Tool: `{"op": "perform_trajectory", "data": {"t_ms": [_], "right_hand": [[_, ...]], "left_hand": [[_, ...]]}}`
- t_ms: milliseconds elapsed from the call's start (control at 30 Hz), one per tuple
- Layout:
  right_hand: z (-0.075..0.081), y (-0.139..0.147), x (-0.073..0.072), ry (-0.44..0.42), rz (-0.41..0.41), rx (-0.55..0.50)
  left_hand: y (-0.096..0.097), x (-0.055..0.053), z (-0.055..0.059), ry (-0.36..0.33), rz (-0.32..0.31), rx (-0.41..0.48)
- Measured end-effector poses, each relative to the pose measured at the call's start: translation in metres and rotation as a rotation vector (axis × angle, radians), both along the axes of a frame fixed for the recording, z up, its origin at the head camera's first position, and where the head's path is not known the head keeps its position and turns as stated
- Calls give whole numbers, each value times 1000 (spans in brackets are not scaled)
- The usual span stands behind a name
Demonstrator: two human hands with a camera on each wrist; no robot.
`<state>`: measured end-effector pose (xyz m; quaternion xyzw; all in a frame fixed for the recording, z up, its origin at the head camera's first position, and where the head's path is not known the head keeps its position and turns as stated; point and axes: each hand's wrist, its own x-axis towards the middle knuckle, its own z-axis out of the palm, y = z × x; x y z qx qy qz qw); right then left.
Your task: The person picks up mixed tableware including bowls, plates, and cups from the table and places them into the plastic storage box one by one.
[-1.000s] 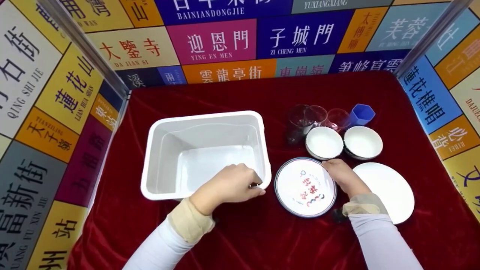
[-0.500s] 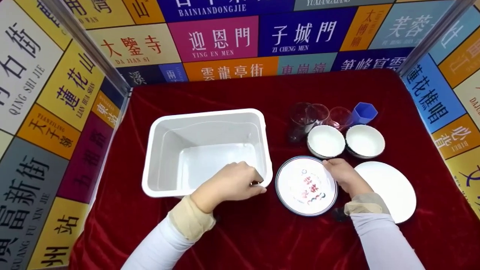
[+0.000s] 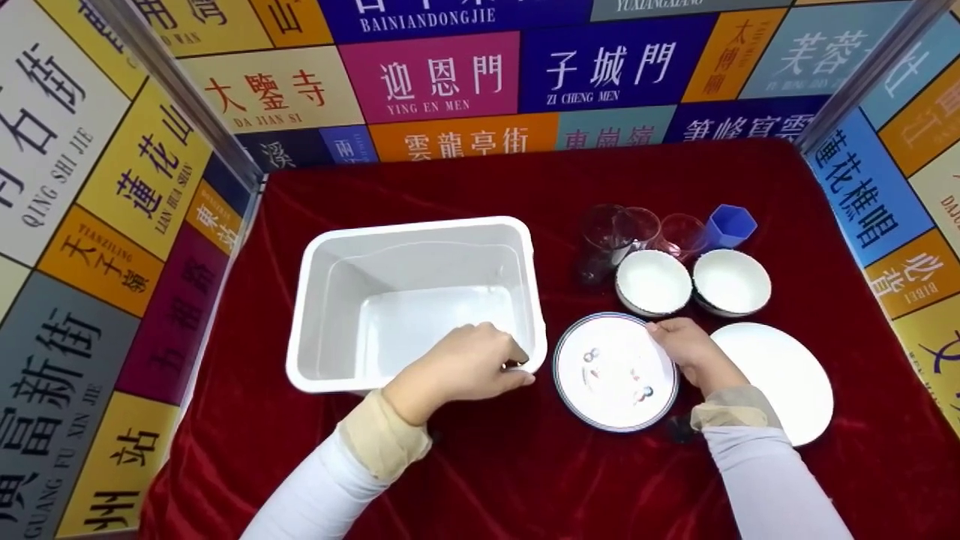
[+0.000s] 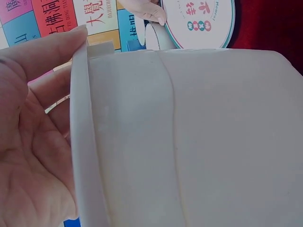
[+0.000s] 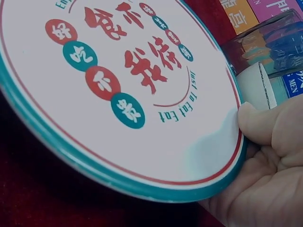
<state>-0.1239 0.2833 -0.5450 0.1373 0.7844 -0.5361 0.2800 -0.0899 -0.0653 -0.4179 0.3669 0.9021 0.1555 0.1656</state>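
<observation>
Left hand [image 3: 457,367] grips the near right rim of the white tub [image 3: 416,300], thumb outside, fingers over the edge. Right hand [image 3: 686,349] pinches the right edge of the printed plate [image 3: 611,371], thumb on top; plate looks slightly lifted, hard to confirm. Plate sits on the red tabletop [image 3: 525,465] between the tub and a plain white plate [image 3: 780,379], two bowls [image 3: 652,281] just behind.

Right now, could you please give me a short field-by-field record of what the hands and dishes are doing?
left hand: grips the near right rim of the white tub
right hand: pinches the far right edge of the printed plate
plain white plate: right of the right hand
bowls: two, beyond the plates
cups: clear ones and a blue one, behind the bowls
surface: red cloth
</observation>
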Motion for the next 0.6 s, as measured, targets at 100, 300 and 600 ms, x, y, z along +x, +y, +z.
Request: {"op": "perform_trajectory", "data": {"t_ms": [100,300,600], "right_hand": [[2,0,0,-6,-3,8],[8,0,1,7,-15,-11],[24,-1,2,19,-7,-30]], "left_hand": [[-1,0,1,-12,6,-4],[-1,0,0,-44,38,-9],[-1,-1,0,-106,85,-2]]}}
